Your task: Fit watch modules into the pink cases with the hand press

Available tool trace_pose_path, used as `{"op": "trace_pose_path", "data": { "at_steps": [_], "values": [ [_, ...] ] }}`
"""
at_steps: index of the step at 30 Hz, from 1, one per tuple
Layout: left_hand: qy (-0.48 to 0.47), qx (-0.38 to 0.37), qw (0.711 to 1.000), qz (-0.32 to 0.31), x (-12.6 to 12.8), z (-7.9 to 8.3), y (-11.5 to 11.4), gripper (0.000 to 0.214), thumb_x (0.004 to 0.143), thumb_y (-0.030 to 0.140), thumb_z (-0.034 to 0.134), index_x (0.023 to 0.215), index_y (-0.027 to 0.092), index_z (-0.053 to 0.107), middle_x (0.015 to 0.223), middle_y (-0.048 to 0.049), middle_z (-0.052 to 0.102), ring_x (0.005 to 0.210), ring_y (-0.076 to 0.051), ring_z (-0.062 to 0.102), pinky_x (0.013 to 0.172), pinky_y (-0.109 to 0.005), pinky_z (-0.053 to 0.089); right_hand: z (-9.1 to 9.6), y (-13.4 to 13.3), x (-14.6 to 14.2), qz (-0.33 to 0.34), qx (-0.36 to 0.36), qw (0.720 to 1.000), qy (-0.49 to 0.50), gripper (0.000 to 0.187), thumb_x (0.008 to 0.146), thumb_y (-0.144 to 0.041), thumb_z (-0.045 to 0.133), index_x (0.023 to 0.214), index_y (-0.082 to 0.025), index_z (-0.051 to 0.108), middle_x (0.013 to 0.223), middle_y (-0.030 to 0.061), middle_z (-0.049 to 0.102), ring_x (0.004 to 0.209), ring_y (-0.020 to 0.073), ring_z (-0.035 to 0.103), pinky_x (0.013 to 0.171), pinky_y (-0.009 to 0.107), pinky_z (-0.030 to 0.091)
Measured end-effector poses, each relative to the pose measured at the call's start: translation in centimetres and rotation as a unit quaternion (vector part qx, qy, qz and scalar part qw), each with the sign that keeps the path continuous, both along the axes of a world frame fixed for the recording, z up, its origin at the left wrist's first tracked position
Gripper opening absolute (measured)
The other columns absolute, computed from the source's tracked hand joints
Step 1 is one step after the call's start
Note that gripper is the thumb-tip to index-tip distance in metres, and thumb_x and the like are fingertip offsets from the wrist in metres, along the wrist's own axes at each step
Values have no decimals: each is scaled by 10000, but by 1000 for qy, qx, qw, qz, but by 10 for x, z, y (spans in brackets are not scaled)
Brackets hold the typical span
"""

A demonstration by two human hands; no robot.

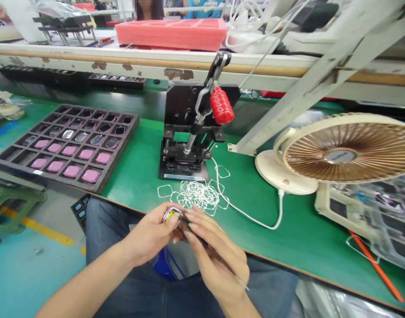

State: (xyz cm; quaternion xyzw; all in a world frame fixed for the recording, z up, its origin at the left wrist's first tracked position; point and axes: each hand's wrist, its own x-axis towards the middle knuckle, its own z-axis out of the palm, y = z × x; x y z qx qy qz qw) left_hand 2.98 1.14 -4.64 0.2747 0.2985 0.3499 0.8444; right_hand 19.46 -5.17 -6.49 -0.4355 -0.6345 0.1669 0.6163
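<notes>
My left hand (152,234) is closed around a small purple-edged part (171,214) with a yellow patch on it, held just off the near edge of the green bench. My right hand (215,251) pinches thin metal tweezers (222,260), whose tips meet the part. Just beyond my fingers lies a heap of thin white rounded-square rings (199,194). Behind the heap stands a black hand press (189,132) with a red-gripped lever (221,105).
A dark foam tray (10,154) at the left holds rows of pink and clear parts. A cream desk fan (344,154) lies tilted at the right, its white cable (255,218) crossing the mat. An orange rod (376,265) lies at right. Across the back rail are a pink foam tray (172,33) and another person.
</notes>
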Motion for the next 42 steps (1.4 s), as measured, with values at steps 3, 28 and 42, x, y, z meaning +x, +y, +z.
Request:
{"op": "trace_pose_path", "data": {
  "at_steps": [3,28,42],
  "values": [
    [59,54,997,1,-3,-1,-3,371,889,490,884,1097,192,811,945,-61,691,798,-140,581,716,-267,468,-6,-1,0,13,3,1000,1,542,878,85,725,1286,-268,775,1261,72,795,1222,332,759,1104,636,632],
    [132,83,988,7,2,13,-20,465,954,529,794,1276,205,711,1292,-127,765,1164,-252,726,979,-358,613,-9,-8,1,-18,39,997,-57,427,869,125,729,1218,-118,766,1238,127,792,1186,306,774,1047,502,692],
    [87,-25,995,39,8,6,-17,493,911,432,873,1335,216,742,1212,-120,793,1113,-230,728,965,-331,577,-32,-8,7,6,69,991,-113,555,908,137,663,1383,-145,722,1405,146,721,1361,348,679,1121,594,634]
  ]
}}
